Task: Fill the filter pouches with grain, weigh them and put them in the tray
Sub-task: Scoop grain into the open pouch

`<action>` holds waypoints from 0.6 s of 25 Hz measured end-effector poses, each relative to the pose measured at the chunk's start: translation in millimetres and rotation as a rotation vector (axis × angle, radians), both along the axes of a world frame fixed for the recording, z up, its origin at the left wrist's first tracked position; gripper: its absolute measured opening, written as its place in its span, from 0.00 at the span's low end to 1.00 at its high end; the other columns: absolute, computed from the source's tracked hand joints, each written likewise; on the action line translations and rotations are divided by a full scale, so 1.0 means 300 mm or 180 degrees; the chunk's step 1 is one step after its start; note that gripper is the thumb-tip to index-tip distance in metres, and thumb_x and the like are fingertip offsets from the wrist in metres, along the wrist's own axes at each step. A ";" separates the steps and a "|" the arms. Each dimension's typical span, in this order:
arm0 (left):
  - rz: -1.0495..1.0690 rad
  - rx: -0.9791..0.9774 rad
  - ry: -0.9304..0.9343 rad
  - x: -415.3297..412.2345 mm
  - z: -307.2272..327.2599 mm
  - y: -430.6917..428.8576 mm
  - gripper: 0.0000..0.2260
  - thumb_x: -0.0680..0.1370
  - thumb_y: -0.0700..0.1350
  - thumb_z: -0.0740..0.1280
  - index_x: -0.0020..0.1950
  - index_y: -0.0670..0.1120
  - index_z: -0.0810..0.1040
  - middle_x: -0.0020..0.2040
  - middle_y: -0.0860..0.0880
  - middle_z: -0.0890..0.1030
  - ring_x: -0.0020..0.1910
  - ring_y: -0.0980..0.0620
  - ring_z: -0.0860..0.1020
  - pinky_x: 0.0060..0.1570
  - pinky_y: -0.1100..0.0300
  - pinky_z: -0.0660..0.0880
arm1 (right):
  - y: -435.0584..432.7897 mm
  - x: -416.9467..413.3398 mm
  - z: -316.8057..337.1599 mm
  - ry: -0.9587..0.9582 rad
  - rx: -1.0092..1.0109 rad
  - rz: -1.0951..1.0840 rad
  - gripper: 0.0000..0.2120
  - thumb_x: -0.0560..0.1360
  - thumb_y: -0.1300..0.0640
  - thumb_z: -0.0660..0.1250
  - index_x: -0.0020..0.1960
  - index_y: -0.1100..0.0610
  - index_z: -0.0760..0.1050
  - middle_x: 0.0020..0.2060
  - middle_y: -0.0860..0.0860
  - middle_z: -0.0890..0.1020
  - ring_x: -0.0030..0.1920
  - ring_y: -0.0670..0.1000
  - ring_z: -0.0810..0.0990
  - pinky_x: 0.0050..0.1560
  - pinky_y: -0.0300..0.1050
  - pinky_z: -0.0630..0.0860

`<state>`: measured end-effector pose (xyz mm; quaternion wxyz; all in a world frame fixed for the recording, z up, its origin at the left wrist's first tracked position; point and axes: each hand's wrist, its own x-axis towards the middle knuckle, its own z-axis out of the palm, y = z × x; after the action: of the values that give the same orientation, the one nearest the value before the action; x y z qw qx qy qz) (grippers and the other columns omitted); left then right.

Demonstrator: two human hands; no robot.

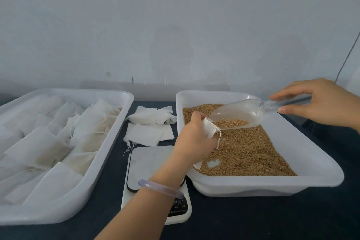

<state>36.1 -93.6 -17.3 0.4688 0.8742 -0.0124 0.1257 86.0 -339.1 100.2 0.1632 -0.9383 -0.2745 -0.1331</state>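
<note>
Left hand (pixel 191 138) grips small white filter pouch (pixel 210 127) above white plastic grain tray (pixel 303 154). Right hand (pixel 319 101) pinches clear plastic scoop (pixel 241 114) handle, scoop mouth at pouch opening. Filled pouches (pixel 48 142) in white tray (pixel 109 142) left of grain tray.

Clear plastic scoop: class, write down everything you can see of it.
The clear plastic scoop is see-through, with a rounded bowl and slim handle pinched by the right hand. Tilted down leftward above the white plastic tray of brown grain, it holds a little grain; its lip meets the white filter pouch the left hand grips.
</note>
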 end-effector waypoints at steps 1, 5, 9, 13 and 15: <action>0.0005 0.0009 -0.0001 -0.001 0.000 0.000 0.23 0.73 0.43 0.68 0.65 0.49 0.64 0.47 0.49 0.75 0.45 0.47 0.78 0.42 0.51 0.79 | -0.003 0.004 -0.009 0.0066 0.0063 0.0007 0.15 0.67 0.52 0.74 0.46 0.33 0.77 0.47 0.32 0.80 0.53 0.38 0.76 0.62 0.47 0.67; 0.0013 -0.0066 -0.0057 -0.012 0.003 -0.001 0.21 0.73 0.43 0.68 0.64 0.50 0.64 0.47 0.51 0.75 0.44 0.48 0.78 0.42 0.52 0.79 | -0.026 0.018 -0.079 0.0332 0.0258 -0.0142 0.15 0.70 0.55 0.73 0.44 0.34 0.75 0.45 0.31 0.78 0.50 0.37 0.75 0.56 0.44 0.68; 0.0022 -0.0158 -0.0113 -0.016 0.005 0.001 0.20 0.74 0.44 0.68 0.64 0.49 0.65 0.47 0.52 0.75 0.45 0.48 0.78 0.43 0.51 0.79 | -0.025 0.031 -0.206 0.0745 -0.0012 -0.0457 0.11 0.73 0.55 0.70 0.52 0.43 0.75 0.52 0.41 0.79 0.50 0.42 0.76 0.58 0.44 0.71; 0.0007 -0.0248 -0.0052 -0.020 0.008 0.005 0.21 0.73 0.42 0.67 0.64 0.50 0.66 0.44 0.53 0.75 0.42 0.50 0.77 0.40 0.54 0.79 | 0.032 0.026 -0.342 0.0863 -0.0667 -0.0586 0.13 0.74 0.51 0.67 0.58 0.47 0.74 0.56 0.42 0.78 0.53 0.43 0.76 0.59 0.45 0.75; -0.0046 -0.0292 -0.0011 -0.019 0.007 0.007 0.20 0.73 0.42 0.67 0.63 0.51 0.66 0.46 0.52 0.77 0.44 0.50 0.78 0.42 0.53 0.79 | 0.066 0.030 -0.369 0.0939 -0.0861 -0.0478 0.12 0.75 0.50 0.67 0.58 0.47 0.73 0.57 0.43 0.78 0.53 0.43 0.76 0.58 0.42 0.74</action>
<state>30.4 -91.6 -15.1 0.5092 0.8515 -0.0138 0.1243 95.0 -319.4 -10.6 0.0637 -0.9788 -0.1923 0.0319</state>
